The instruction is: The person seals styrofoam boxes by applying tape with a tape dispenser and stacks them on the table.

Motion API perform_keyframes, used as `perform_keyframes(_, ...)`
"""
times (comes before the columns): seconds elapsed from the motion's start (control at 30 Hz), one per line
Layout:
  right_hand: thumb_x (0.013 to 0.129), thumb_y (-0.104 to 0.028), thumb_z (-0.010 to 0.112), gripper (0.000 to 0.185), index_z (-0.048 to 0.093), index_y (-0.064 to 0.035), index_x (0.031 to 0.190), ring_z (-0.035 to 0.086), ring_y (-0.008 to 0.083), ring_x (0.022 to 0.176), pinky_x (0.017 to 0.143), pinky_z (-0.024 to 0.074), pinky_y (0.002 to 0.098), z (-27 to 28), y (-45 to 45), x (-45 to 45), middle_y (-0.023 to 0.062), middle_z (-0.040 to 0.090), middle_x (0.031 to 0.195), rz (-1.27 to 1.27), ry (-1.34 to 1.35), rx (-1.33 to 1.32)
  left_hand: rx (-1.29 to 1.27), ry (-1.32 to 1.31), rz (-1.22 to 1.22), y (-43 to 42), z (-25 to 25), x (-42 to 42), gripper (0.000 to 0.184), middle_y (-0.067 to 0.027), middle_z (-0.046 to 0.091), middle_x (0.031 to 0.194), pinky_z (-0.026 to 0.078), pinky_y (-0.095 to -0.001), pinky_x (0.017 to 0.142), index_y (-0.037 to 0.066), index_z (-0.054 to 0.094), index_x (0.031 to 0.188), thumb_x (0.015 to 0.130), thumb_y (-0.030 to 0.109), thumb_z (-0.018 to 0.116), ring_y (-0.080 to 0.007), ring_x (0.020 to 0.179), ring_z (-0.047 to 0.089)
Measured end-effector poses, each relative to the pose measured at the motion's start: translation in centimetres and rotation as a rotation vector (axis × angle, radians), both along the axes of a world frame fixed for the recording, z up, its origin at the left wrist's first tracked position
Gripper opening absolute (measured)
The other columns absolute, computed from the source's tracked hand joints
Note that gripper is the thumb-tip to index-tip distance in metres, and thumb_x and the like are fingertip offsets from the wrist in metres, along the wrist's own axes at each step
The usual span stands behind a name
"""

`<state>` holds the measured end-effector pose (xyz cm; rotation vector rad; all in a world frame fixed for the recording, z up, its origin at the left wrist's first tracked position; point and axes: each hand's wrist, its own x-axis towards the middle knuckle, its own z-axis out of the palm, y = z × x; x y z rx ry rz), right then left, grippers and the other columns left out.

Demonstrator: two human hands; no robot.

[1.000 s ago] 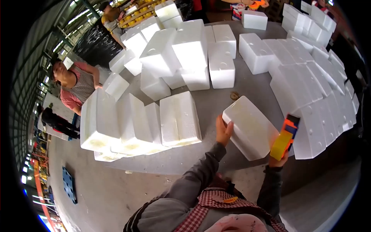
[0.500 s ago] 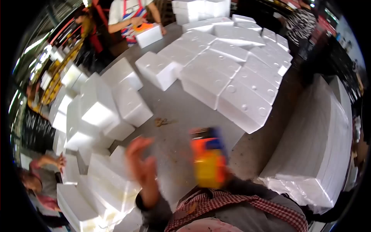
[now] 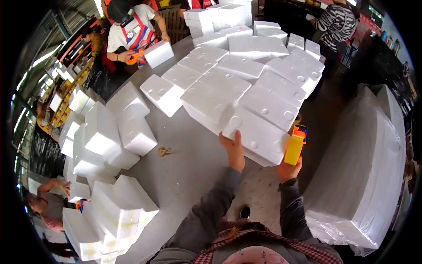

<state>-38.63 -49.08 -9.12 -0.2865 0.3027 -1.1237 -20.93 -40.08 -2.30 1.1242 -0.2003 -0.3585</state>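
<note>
The long white foam box [image 3: 259, 134] now lies between your two hands, at the near edge of the white foam box group [image 3: 215, 86] beyond your fingertips. Half a second ago your left hand [image 3: 233, 152] was raised off everything; now its fingers and thumb are spread against the box's near left corner, though how firmly they grip, you can't tell. Your right hand [image 3: 290, 169] is wrapped around the yellow-and-orange handheld dispenser [image 3: 294, 147], now beside the box's right end. That likely means you're steadying the box for the dispenser. Bare grey tabletop [image 3: 189, 176] spreads left of your left fingers.
</note>
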Motion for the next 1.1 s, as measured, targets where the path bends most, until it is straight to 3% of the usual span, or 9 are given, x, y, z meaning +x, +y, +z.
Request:
perform_keyframes(0.1,0.086,-0.03,0.041,0.036,0.052,-0.0071,0.111,0.057,0.0193,0.095,0.087,0.0428,0.0336,-1.8,-1.3,-0.7,0.0039,0.059,0.103,0.007,0.382,-0.33,0.525,-0.24,0.008,3.0,-1.3,1.0,0.069,-0.013,0.042,0.113,0.034,-0.0316,0.091,-0.004,0.028,0.123,0.079,0.034,0.067,-0.0197,0.104,0.041)
perform_keyframes(0.17,0.088,-0.031,0.038,0.034,0.053,-0.0107,0.111,0.054,0.0195,0.1,0.086,0.0436,0.0377,2.4,1.2,-0.8,0.0019,0.058,0.105,0.295,0.078,0.02,0.385,-0.103,-0.083,4.6,-0.8,3.0,0.066,-0.0126,0.044,0.109,0.036,-0.0317,0.089,-0.004,0.031,0.12,0.079,0.032,0.068,-0.0199,0.102,0.043)
perform_keyframes(0.3,0.085,-0.034,0.043,0.041,0.05,-0.0116,0.119,0.052,0.0193,0.105,0.088,0.0426,0.0382,1.0,7.4,-1.1,0.0033,0.057,0.111,0.174,0.339,-0.164,0.207,-0.055,-0.14,7.1,-2.5,4.2,0.059,-0.0086,0.05,0.097,0.044,-0.0306,0.075,-0.002,0.036,0.114,0.078,0.032,0.069,-0.0163,0.086,0.05)
perform_keyframes(0.53,0.085,-0.033,0.053,0.049,0.045,-0.0071,0.125,0.051,0.0176,0.109,0.097,0.0369,0.0363,2.7,17.8,0.1,0.005,0.053,0.119,0.752,-0.153,0.066,0.358,0.044,0.167,26.2,3.2,3.0,0.047,-0.0094,0.055,0.099,0.047,-0.0299,0.067,0.001,0.042,0.107,0.082,0.035,0.063,-0.0153,0.084,0.055)
perform_keyframes(0.67,0.083,-0.025,0.057,0.051,0.043,-0.0042,0.127,0.052,0.0206,0.108,0.095,0.0391,0.0346,8.7,15.3,0.0,0.0087,0.051,0.121,0.809,0.365,-0.206,1.026,-0.739,0.504,26.2,6.2,1.4,0.036,-0.0052,0.056,0.097,0.042,-0.0295,0.074,0.006,0.049,0.102,0.087,0.038,0.055,-0.0154,0.084,0.052)
perform_keyframes(0.73,0.075,-0.009,0.061,0.054,0.043,-0.0007,0.126,0.052,0.0227,0.106,0.092,0.0403,0.0325,14.0,15.4,0.4,0.0145,0.049,0.122,0.532,0.668,-0.811,0.234,0.024,-0.322,24.4,10.3,-1.2,0.039,-0.0039,0.058,0.097,0.042,-0.0263,0.076,0.008,0.055,0.099,0.091,0.045,0.045,-0.0147,0.085,0.054)
perform_keyframes(0.83,0.065,0.001,0.061,0.062,0.043,0.0002,0.125,0.055,0.0276,0.098,0.084,0.0435,0.0323,17.2,15.6,1.1,0.019,0.05,0.113,0.283,1.032,-1.681,0.054,0.361,-0.529,22.4,13.2,-1.2,0.033,-0.0029,0.06,0.095,0.043,-0.027,0.077,0.008,0.055,0.104,0.092,0.038,0.046,-0.0137,0.084,0.055)
perform_keyframes(0.9,0.062,-0.001,0.064,0.066,0.043,-0.0023,0.125,0.055,0.0302,0.094,0.081,0.045,0.0333,18.3,16.9,1.8,0.0195,0.05,0.107,0.282,1.106,-1.75,-0.135,0.565,-0.537,22.9,12.1,0.5,0.028,-0.003,0.06,0.097,0.043,-0.0262,0.076,0.007,0.056,0.104,0.093,0.03,0.046,-0.0129,0.086,0.055)
perform_keyframes(1.1,0.059,-0.005,0.067,0.066,0.049,-0.016,0.122,0.056,0.0345,0.078,0.067,0.0488,0.038,23.3,19.9,5.7,0.0184,0.049,0.097,0.256,1.215,-1.95,0.232,-0.186,-0.126,28.4,6.5,9.8,0.019,-0.0023,0.057,0.078,0.043,-0.0256,0.072,0.006,0.061,0.098,0.09,0.017,0.048,-0.0105,0.076,0.052)
